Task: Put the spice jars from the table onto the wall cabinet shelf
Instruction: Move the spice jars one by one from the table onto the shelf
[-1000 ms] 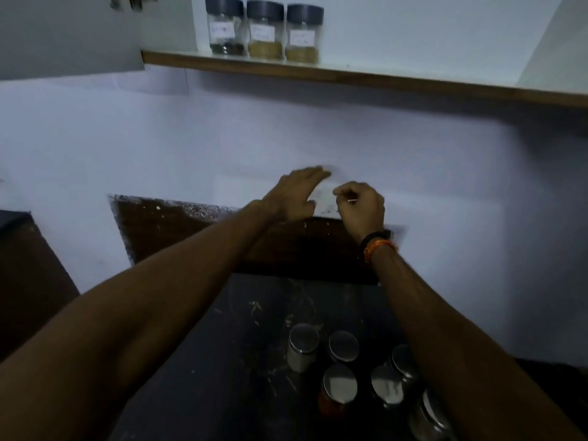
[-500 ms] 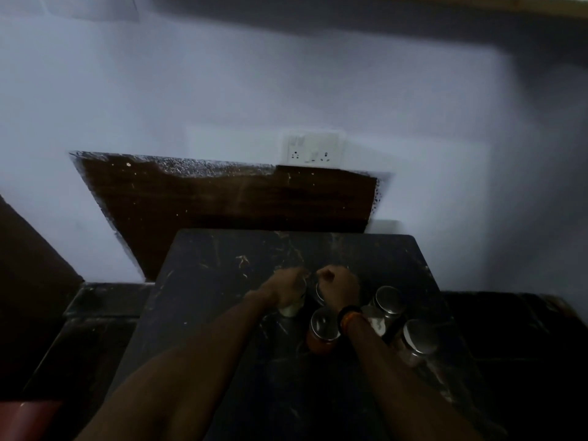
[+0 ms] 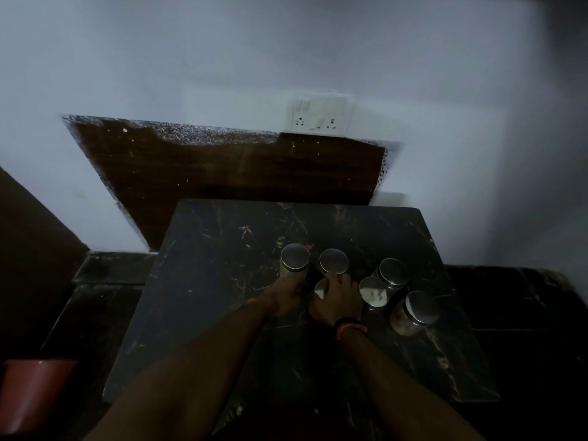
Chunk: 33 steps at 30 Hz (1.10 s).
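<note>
Six spice jars sit on the dark marble table [image 3: 222,313], all with shiny metal lids, bunched toward the right half. My left hand [image 3: 288,297] is wrapped round the tall pale jar [image 3: 294,264] at the far left of the bunch. My right hand [image 3: 337,300] is curled over the jar in the middle [image 3: 320,288], covering most of its lid, so only a sliver shows and what's inside is hidden. Just behind it stands another jar [image 3: 333,261]. To the right, three more: one beside my knuckles [image 3: 373,291], one behind that [image 3: 393,272], and the nearest one [image 3: 413,313] a bit apart. One socket plate [image 3: 321,114] is on the wall. It's dim, so contents are hard to read. Half a second ago both hands were just closing in on these jars; the view sat a touch higher, and now nothing of the shelf shows.
</note>
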Available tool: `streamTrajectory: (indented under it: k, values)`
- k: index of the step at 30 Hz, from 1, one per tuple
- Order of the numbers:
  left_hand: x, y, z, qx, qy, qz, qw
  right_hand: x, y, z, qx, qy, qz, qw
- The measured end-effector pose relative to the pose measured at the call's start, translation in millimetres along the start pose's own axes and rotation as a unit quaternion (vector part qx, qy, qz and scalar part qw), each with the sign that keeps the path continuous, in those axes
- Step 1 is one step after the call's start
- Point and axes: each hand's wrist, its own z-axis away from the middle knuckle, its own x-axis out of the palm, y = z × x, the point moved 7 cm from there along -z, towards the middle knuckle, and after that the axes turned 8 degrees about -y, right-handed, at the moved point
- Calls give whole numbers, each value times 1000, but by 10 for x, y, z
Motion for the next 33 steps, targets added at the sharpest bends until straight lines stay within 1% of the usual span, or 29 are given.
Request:
streamTrajectory:
  k: [2,5,8,10,12,14,16,18,20,22,23,24,27,28,29,30,31,33]
  values:
    - [8,-30,2,-5,-2,6,1000,60,12,1,23,-14,2,1000]
    - [26,-78,24,-27,7,19,999,145,24,-13,53,-39,-33,997]
    - [48,-130,46,-45,18,34,998,203,45,-26,67,-42,-56,995]
    - [59,-190,62,-58,21,61,996,196,55,-31,67,-37,-74,994]
    - [92,-290,77,-73,31,111,991,169,69,-22,62,-37,-98,993]
    - [142,-415,111,-99,52,179,978,126,108,8,63,-31,-120,990]
    - [230,-551,138,-133,67,256,955,76,128,70,56,-26,-153,986]
    - [325,-639,159,-172,73,314,931,-6,109,124,19,-11,-196,980]
    - [385,-665,164,-189,81,351,914,-78,64,156,-24,-29,-248,968]
    - [422,-641,171,-181,88,395,896,-155,1,177,-66,-68,-305,948]
    - [445,-615,182,-176,87,433,880,-197,-33,188,-84,-86,-332,936]
    - [476,-591,194,-174,83,482,855,-242,-69,203,-98,-103,-356,924]
    - [606,-509,218,-165,57,642,747,-379,-172,256,-140,-134,-385,902]
    - [638,-473,212,-154,50,685,710,-421,-196,270,-155,-142,-384,899]
    - [653,-441,210,-140,45,717,681,-457,-216,277,-169,-149,-384,895]
    - [649,-409,211,-126,43,738,661,-494,-224,282,-180,-154,-388,891]
    - [638,-382,218,-111,40,752,649,-519,-222,283,-187,-158,-395,885]
    - [604,-326,238,-80,34,769,633,-553,-211,279,-186,-164,-420,873]
